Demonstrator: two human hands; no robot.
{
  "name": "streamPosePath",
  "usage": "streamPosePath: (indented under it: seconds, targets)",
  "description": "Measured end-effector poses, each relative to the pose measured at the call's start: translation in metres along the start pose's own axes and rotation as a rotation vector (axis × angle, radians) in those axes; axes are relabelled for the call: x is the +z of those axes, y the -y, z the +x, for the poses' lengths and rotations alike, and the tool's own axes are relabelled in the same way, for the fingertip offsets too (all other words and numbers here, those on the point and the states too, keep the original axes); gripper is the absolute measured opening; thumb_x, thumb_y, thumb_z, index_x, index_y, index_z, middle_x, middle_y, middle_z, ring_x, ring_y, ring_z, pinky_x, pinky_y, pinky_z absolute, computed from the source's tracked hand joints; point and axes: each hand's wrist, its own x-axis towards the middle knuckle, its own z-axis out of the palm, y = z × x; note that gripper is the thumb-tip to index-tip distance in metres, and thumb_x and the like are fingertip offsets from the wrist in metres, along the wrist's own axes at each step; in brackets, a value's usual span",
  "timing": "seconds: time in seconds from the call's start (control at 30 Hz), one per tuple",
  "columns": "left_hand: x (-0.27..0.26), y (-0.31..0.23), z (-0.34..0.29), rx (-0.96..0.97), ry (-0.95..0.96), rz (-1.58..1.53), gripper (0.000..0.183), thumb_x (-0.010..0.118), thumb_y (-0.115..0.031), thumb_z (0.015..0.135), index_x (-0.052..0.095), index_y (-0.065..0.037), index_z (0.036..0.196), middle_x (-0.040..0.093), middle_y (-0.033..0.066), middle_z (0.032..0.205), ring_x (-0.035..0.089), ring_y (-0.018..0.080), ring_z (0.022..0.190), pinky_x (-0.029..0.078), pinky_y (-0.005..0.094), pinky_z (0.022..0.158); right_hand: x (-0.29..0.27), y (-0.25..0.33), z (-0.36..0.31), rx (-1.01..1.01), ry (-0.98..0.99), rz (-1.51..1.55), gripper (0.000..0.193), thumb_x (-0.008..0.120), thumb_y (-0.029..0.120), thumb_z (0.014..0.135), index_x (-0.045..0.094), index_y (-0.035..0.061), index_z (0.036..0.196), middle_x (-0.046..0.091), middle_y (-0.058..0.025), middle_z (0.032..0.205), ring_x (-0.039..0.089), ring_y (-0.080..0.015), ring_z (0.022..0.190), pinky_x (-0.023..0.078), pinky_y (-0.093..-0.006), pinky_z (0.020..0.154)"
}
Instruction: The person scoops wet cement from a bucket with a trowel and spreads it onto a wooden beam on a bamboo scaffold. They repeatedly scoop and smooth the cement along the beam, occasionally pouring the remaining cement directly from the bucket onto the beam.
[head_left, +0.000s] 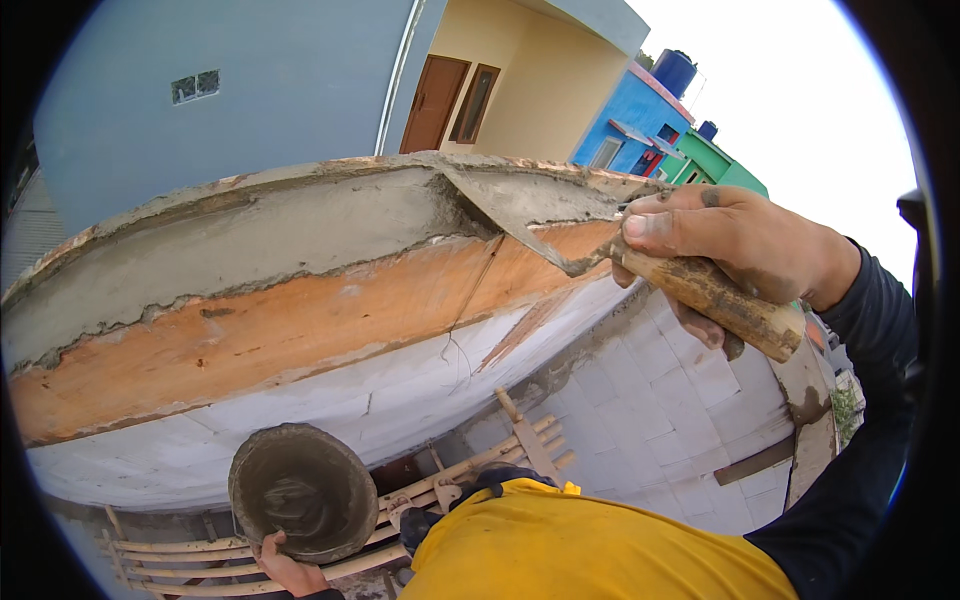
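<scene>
My right hand [745, 245] is closed round the wooden handle of a trowel [725, 298], its skin smeared with grey mortar. The thin blade reaches left over the top of the wall, lying against wet mortar [310, 225] along the upper face. Below that band runs an orange-brown wooden board [250, 345]. Low on the left, my left hand [290, 572] grips the near rim of a mortar-coated bucket [262, 478]. The bucket is tilted so that its inside shows, with some grey mortar at the bottom.
Pale block walls [640, 390] meet at a corner below the board. Bamboo scaffolding poles [210, 558] run beneath the bucket. A grey-blue house wall [260, 100] rises beyond, with blue and green buildings [625, 115] further right. A thin wire [472, 290] hangs across the board.
</scene>
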Motion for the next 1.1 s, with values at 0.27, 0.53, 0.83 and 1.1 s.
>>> streamPosePath:
  seconds: [0.27, 0.53, 0.83, 1.1]
  targets:
    - [-0.058, 0.026, 0.047, 0.322, 0.175, 0.504, 0.040, 0.066, -0.002, 0.076, 0.067, 0.002, 0.116, 0.067, 0.0149, 0.119, 0.062, 0.0305, 0.109, 0.050, 0.0456, 0.097, 0.014, 0.024, 0.005, -0.010, -0.039, -0.110, 0.057, 0.045, 0.051, 0.108, 0.064, -0.0025, 0.112, 0.060, -0.0104, 0.055, 0.059, -0.0165, 0.038, 0.053, -0.0269, 0.040]
    - [-0.080, 0.046, 0.057, 0.443, 0.203, 0.646, 0.033, 0.065, -0.002, 0.075, 0.070, 0.001, 0.108, 0.066, 0.0175, 0.120, 0.061, 0.0311, 0.110, 0.050, 0.0460, 0.097, 0.016, 0.025, 0.007, 0.059, 0.008, -0.055, 0.055, 0.043, 0.047, 0.109, 0.062, -0.0039, 0.112, 0.063, -0.0109, 0.061, 0.063, -0.0162, 0.042, 0.054, -0.0258, 0.040]
    - [-0.073, 0.039, 0.055, 0.722, 0.312, 0.966, 0.025, 0.061, -0.003, 0.078, 0.073, 0.005, 0.098, 0.064, 0.0233, 0.122, 0.061, 0.0336, 0.111, 0.050, 0.0469, 0.100, 0.051, 0.030, 0.016, -0.965, -0.064, -1.046, 0.045, 0.048, 0.029, 0.110, 0.052, -0.0022, 0.143, 0.068, -0.0258, 0.112, 0.070, -0.0270, 0.094, 0.060, -0.0321, 0.081]
    - [-0.026, 0.012, 0.004, 0.011, 0.036, 0.007, 0.035, 0.058, -0.003, 0.075, 0.056, 0.001, 0.110, 0.060, 0.0105, 0.106, 0.060, 0.0268, 0.097, 0.050, 0.0389, 0.088, 0.092, 0.084, 0.048, -1.334, -0.041, -1.055, 0.026, 0.058, 0.022, 0.101, 0.058, -0.0016, 0.113, 0.065, -0.0214, 0.096, 0.070, -0.0288, 0.085, 0.058, -0.0364, 0.070]
